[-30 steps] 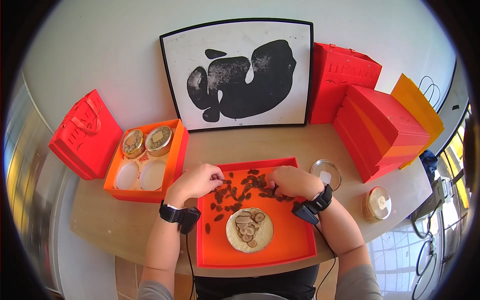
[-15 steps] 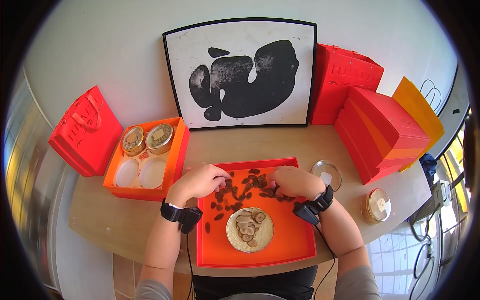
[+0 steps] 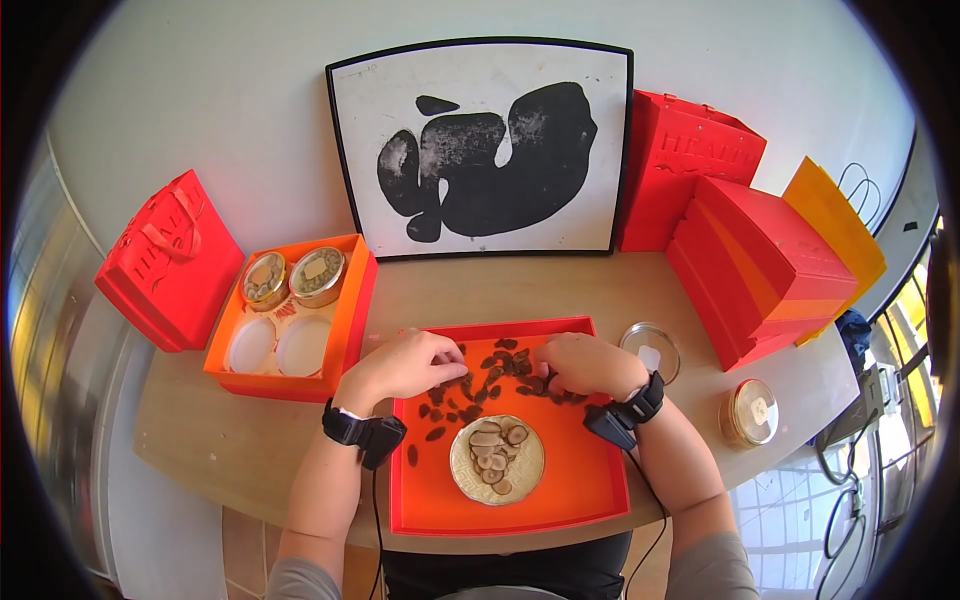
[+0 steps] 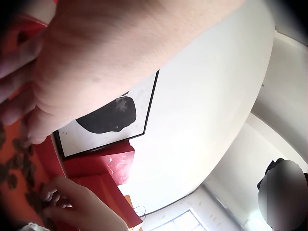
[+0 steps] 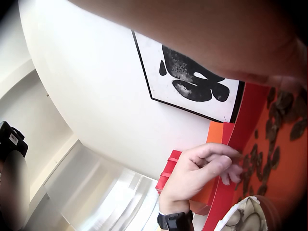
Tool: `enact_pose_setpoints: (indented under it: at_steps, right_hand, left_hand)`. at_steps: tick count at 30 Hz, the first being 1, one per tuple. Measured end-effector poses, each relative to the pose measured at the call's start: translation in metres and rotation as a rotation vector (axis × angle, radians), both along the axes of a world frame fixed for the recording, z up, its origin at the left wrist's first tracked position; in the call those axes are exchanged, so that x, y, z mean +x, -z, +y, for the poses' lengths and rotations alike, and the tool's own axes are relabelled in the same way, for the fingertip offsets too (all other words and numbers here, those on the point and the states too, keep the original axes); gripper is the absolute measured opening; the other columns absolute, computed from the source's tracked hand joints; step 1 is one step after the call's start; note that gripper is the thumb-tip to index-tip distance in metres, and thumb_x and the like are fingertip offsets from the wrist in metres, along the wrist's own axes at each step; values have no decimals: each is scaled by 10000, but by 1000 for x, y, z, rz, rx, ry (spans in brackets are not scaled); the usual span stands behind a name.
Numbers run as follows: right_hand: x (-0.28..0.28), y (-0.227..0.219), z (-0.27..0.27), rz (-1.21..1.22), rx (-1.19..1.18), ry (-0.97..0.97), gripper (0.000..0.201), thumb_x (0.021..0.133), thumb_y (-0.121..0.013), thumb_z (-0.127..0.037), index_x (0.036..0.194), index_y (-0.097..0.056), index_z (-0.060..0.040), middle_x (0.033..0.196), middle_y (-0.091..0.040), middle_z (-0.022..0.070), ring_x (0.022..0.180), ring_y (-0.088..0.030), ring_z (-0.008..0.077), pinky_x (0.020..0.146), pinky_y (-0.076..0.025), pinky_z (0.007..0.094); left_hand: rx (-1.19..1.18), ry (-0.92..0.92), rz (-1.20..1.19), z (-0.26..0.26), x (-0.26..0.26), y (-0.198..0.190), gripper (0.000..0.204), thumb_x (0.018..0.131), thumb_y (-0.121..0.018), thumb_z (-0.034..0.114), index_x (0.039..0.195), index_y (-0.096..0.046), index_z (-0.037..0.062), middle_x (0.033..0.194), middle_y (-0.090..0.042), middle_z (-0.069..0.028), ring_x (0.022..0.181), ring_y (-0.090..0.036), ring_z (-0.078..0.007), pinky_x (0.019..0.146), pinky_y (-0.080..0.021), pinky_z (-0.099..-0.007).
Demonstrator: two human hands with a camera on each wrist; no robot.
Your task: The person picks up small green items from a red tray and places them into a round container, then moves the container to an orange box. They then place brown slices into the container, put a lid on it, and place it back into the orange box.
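Observation:
Dark dried slices (image 3: 492,378) lie scattered over the back half of an orange tray (image 3: 585,480) with red sides. My left hand (image 3: 412,362) is over the slices at the tray's back left; its fingers reach loosely forward, and nothing shows between them in the right wrist view. Across from it, my right hand (image 3: 585,362) is low at the slices on the right, fingers bent with the tips among them; I cannot tell whether it pinches one. Nearer the body, a round gold dish (image 3: 535,478) holds several pale, dark-rimmed slices (image 3: 490,462).
Left of the tray stands an orange box (image 3: 225,382) with two lidded jars (image 3: 317,275). To the right are a clear round lid (image 3: 650,350) and another jar (image 3: 748,412). Red bags (image 3: 690,150), a red box (image 3: 760,265) and a framed picture (image 3: 480,150) stand behind.
My left hand has shifted slightly right over the slices, its fingers first spreading, then drawing closer to the thumb. My right hand has stayed almost in place.

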State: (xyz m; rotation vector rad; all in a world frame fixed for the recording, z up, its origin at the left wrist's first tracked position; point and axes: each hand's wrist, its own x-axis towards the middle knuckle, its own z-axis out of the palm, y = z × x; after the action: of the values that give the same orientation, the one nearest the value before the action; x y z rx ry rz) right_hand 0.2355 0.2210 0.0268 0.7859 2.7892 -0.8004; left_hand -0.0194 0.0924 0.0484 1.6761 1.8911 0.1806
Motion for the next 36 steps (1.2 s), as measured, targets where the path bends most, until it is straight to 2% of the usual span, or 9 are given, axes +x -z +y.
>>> enact_pose_setpoints:
  at_steps: [2, 4, 8, 11, 13, 20, 27, 32, 36]
  right_hand:
    - [0, 0, 0, 0, -25, 19, 218, 763, -750, -19, 946, -633, -7, 963, -666, 166, 906, -701, 352, 712, -564, 435]
    - [0, 2, 2, -4, -32, -12, 132, 836, -674, 25, 962, -638, 14, 1012, -605, 150, 726, -753, 245, 594, -593, 350]
    - [-1, -2, 1, -26, -55, -3, 130, 838, -664, 31, 964, -636, 15, 1021, -604, 149, 713, -751, 239, 579, -590, 341]
    - [-2, 1, 2, -44, -43, 14, 157, 831, -693, 4, 982, -650, -6, 1037, -622, 163, 829, -745, 279, 692, -595, 380]
    - [-3, 18, 11, -33, 185, -154, 169, 852, -712, -79, 1008, -668, -36, 1050, -639, 173, 976, -703, 332, 826, -559, 425]
    - [-4, 12, 2, 240, 190, -117, 220, 885, -704, -198, 1056, -689, -61, 1033, -682, 145, 1024, -673, 353, 860, -529, 444]
    - [53, -42, 36, 179, 371, 259, 225, 846, -680, -121, 1062, -722, -76, 1037, -728, 141, 1023, -684, 355, 868, -541, 473]
    - [99, 6, 79, -48, 577, 533, 317, 740, -702, -76, 1052, -758, -85, 1065, -738, 138, 1009, -691, 348, 872, -564, 431]
    - [98, 13, 90, -124, 536, 562, 286, 709, -714, -80, 986, -784, -93, 1027, -743, 155, 974, -699, 351, 846, -576, 441]
  left_hand:
    - [100, 33, 30, -2, -1, 4, 352, 934, -688, 303, 1220, -721, 102, 1047, -771, -65, 956, -720, -203, 859, -525, -377]
    - [131, 85, 50, -2, -7, 9, 395, 881, -748, 272, 1228, -717, 85, 1092, -745, -84, 1004, -709, -217, 895, -538, -368]
    - [100, 175, 80, -9, -9, 17, 650, 719, -874, 199, 1318, -654, 72, 1279, -605, -117, 1136, -655, -271, 967, -548, -383]
    - [29, 175, 94, -7, -4, 17, 766, 678, -895, 179, 1379, -602, 82, 1364, -529, -118, 1202, -619, -288, 998, -540, -395]
    - [31, 184, 101, -6, -3, 18, 768, 678, -896, 182, 1379, -600, 83, 1370, -522, -118, 1208, -616, -293, 1006, -537, -392]
    - [79, 177, 123, -4, -6, 27, 760, 638, -924, 246, 1331, -635, 129, 1342, -534, -121, 1164, -629, -330, 975, -545, -426]
    - [78, 172, 102, -6, -8, 26, 771, 625, -926, 244, 1327, -631, 125, 1314, -543, -103, 1149, -640, -301, 961, -553, -409]
    - [55, 155, 97, -7, -7, 21, 775, 610, -937, 209, 1312, -633, 88, 1304, -544, -93, 1160, -624, -290, 968, -540, -390]
    - [88, 165, 70, -6, -10, 28, 747, 610, -939, 214, 1280, -636, 82, 1274, -545, -95, 1125, -625, -290, 952, -539, -397]
